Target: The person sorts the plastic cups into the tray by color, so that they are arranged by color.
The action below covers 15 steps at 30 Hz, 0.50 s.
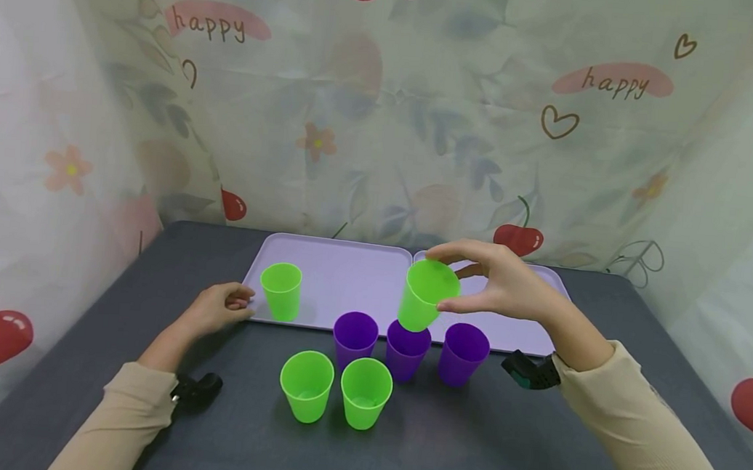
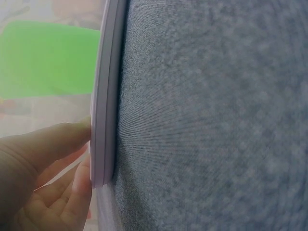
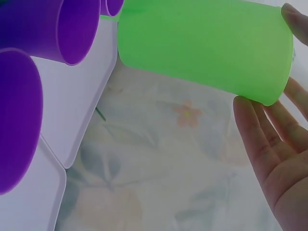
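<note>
1. Standing on the grey worktop [image 1: 519, 449] before you: two lilac trays side by side at the back, the left tray [image 1: 347, 280] and the right tray [image 1: 527, 333], their inner edges just beside each other.
2. One green cup [image 1: 281, 291] stands upright on the left tray, near its front left corner.
3. Three purple cups stand in a row in front of the trays: left purple cup [image 1: 354, 339], middle purple cup [image 1: 406, 352], right purple cup [image 1: 463, 353]. All are upright, mouths up.
4. Two further green cups, the near-left green cup [image 1: 306, 385] and the near-right green cup [image 1: 365, 392], stand touching or nearly so, closest to you.
5. Your right hand [image 1: 511, 284] pinches the lifted green cup [image 1: 428, 295] at its rim, thumb below and fingers above; it hangs tilted directly over the middle purple cup. Plain translucent green plastic, tapered, smooth-walled, empty.
6. Your left hand [image 1: 220, 308] rests at the front left edge of the left tray, fingers loosely curled against its rim.
</note>
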{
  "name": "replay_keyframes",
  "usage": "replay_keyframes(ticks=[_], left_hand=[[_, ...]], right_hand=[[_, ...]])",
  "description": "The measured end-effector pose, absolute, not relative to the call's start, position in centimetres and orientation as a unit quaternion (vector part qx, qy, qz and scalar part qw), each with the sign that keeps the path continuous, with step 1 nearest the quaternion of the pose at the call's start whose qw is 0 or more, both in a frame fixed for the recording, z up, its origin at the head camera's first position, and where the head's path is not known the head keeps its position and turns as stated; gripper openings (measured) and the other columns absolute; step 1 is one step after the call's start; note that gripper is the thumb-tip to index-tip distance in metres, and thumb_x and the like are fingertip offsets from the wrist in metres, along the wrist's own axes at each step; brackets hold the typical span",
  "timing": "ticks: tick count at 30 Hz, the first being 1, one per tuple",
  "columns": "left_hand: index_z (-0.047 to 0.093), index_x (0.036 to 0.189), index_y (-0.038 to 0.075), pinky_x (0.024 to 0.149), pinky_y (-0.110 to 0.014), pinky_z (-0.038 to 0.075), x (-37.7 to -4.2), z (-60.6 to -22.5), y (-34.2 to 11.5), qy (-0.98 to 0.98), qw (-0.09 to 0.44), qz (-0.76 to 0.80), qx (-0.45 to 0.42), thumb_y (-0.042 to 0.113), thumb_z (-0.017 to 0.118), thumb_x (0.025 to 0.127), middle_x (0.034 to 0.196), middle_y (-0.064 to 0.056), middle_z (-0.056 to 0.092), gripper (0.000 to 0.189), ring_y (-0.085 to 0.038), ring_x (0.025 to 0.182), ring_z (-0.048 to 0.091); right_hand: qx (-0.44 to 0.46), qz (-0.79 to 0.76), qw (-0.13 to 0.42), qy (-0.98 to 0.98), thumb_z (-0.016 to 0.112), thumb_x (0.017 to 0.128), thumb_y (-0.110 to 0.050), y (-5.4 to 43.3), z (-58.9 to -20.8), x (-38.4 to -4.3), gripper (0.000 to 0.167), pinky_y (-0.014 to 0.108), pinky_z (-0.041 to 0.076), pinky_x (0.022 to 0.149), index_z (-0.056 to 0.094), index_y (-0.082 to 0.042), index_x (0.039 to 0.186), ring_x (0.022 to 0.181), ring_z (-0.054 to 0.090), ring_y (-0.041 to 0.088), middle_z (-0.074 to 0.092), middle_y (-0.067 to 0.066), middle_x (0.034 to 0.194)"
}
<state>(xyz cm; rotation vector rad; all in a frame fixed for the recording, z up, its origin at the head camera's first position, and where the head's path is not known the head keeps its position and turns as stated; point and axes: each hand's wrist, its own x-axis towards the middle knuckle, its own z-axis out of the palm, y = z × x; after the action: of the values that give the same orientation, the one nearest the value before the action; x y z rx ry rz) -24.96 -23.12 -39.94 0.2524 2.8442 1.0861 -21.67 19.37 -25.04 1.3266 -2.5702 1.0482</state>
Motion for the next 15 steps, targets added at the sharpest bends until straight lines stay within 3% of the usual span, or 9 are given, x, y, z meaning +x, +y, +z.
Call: replay_keyframes(ticks=[15], left_hand=[[0.056, 0.117, -0.008, 0.089, -0.045, 0.050, -24.8, -39.9, -23.0, 0.931, 0.033, 0.354, 0.086, 0.012, 0.064, 0.086, 0.116, -0.027, 0.060, 0.038, -0.036, 0.104, 0.060]], right_hand=[[0.419, 0.354, -0.002, -0.836, 0.079, 0.073, -0.013, 17.1, -24.8, -23.8, 0.056, 0.033, 0.053, 0.090, 0.057, -0.005, 0.124, 0.114, 0.057, 0.022, 0.061, 0.009, 0.123]])
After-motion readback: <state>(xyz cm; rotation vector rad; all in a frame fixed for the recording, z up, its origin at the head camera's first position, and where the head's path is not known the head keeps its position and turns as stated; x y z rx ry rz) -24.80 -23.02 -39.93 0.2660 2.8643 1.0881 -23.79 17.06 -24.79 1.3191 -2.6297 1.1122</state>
